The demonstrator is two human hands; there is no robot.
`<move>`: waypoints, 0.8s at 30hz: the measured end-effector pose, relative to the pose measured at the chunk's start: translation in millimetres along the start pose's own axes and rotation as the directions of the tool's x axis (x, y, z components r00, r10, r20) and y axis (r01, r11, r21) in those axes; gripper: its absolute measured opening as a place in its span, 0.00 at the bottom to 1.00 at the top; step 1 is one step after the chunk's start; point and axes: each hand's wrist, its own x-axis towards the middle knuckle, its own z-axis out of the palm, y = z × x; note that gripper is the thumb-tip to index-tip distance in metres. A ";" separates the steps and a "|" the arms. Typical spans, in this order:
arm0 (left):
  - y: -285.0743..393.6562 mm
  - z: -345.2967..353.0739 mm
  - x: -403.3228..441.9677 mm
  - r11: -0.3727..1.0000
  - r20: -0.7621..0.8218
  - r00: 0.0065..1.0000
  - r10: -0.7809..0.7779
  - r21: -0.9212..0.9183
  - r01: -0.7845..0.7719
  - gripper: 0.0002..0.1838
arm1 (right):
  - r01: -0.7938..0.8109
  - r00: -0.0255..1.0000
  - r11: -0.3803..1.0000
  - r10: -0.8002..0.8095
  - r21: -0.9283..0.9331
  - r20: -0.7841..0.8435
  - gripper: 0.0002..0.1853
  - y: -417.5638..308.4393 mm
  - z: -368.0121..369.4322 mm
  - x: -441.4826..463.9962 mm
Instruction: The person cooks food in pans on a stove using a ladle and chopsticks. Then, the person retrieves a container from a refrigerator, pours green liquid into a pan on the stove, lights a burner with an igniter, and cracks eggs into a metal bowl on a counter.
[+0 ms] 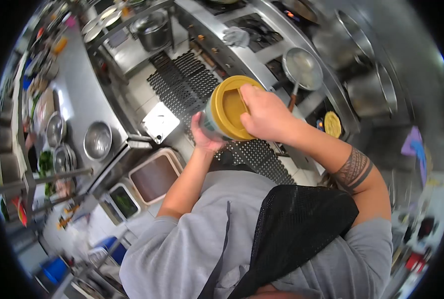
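A clear plastic jar (210, 121) with a wide mustard-yellow lid (234, 105) is held up in front of my chest, tilted. My left hand (205, 135) supports the jar's body from the side and below, thumb up along the wall. Closed on the raised handle across the lid is my right hand (266, 113), its fingers pinching the grip. The lid sits on the jar's mouth; whether it is loose I cannot tell. What is in the jar is hidden.
At right, the stove (262, 60) carries a frying pan (302, 69), a small pan with a yellow round food (332, 124) and a grey cloth (236, 37). Big pots (371, 94) stand behind. At left, a steel counter (77, 74) holds metal bowls (98, 141). Black mats (182, 79) cover the floor.
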 end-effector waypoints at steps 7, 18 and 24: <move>35.6 36.9 28.6 0.948 -0.140 0.958 0.250 -0.166 -0.271 0.42 | 0.294 0.943 0.956 -0.286 -0.021 0.168 0.16 -1.3 -21.8 93.6; 195.7 15.5 41.6 0.872 0.095 0.867 0.489 -0.089 -0.481 0.41 | 0.425 0.868 0.901 -0.379 -0.086 0.321 0.17 -105.4 22.6 292.6; 296.6 2.9 18.4 0.728 0.000 0.729 0.685 0.038 -0.684 0.44 | 0.616 0.754 0.782 -0.551 -0.093 0.357 0.15 -187.3 96.9 397.3</move>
